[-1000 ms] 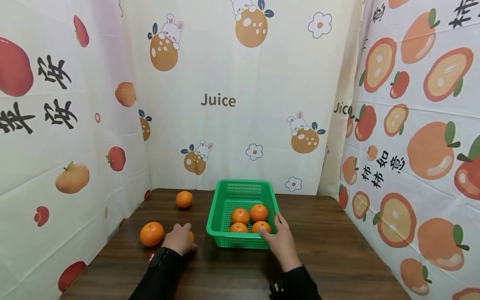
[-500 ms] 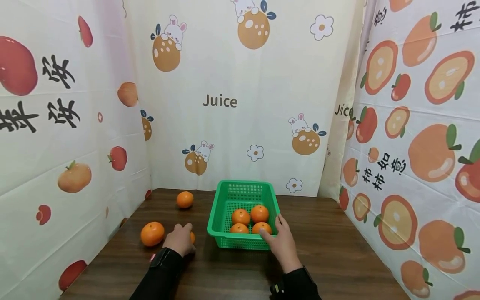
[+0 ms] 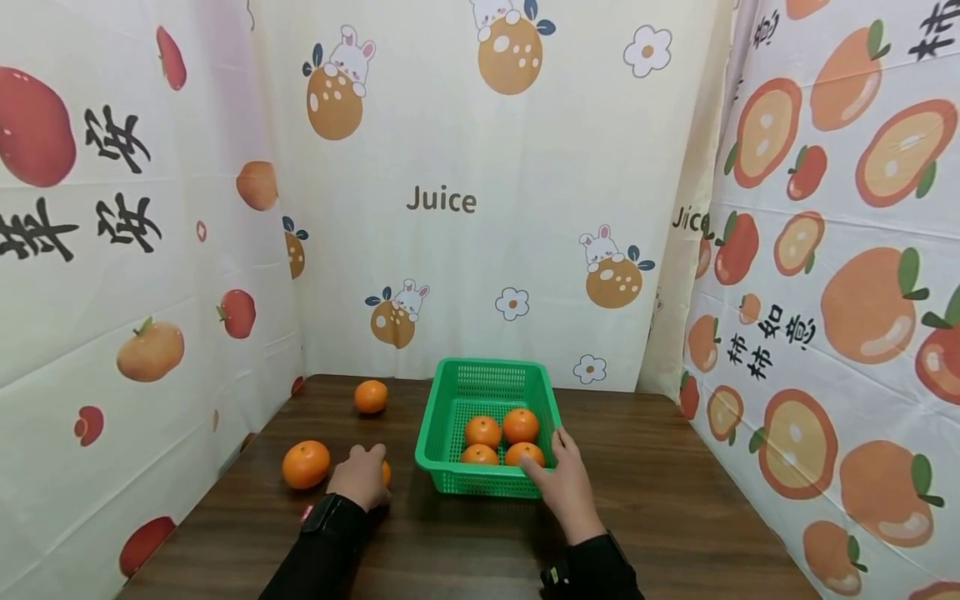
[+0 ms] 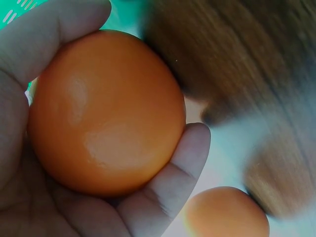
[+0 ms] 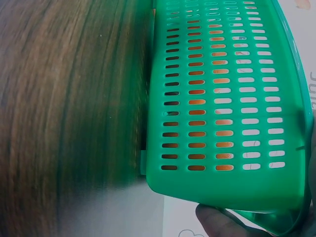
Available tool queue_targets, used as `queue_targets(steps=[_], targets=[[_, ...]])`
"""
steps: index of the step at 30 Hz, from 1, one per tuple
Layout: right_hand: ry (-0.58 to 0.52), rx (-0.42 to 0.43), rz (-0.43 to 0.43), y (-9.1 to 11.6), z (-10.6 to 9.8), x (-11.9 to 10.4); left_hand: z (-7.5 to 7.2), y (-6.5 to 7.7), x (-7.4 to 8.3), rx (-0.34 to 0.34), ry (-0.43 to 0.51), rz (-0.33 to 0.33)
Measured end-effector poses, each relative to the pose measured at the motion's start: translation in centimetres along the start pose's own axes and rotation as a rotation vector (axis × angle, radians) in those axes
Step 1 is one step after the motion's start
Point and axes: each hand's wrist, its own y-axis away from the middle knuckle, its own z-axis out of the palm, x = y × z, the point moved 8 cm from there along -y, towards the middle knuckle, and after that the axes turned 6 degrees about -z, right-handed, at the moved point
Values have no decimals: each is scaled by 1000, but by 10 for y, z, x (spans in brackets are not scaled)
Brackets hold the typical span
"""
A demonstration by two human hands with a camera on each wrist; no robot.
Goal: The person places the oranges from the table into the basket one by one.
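My left hand (image 3: pixel 359 478) grips an orange (image 4: pixel 106 113) low over the table, left of the basket; thumb and fingers curve round it in the left wrist view. In the head view that hand covers most of the fruit. A green plastic basket (image 3: pixel 487 482) with slotted walls stands upright at the middle, several oranges gathered in its near half. On its right side, my right hand (image 3: pixel 570 493) holds the rim near the front corner, thumb over the front edge and fingers along the side. The right wrist view shows the basket's slotted wall (image 5: pixel 222 190) close up.
Two loose oranges lie on the dark wooden table (image 3: pixel 675 517): one orange (image 3: pixel 306 464) just left of my left hand, another orange (image 3: pixel 371 397) farther back. Fruit-printed cloths (image 3: pixel 465 125) hang behind the table and along both sides.
Both hands, the basket and the oranges stay in place; only the head view has shifted slightly.
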Motion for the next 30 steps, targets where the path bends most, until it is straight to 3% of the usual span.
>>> queue_targets(steps=[13, 21, 30], targets=[[-8, 5, -5, -1, 2, 3, -4, 7, 3, 29, 12, 3], [11, 1, 3, -3, 0, 4, 0, 2, 0, 35, 9, 2], [15, -6, 16, -4, 1, 7, 0, 1, 0, 4, 3, -4]])
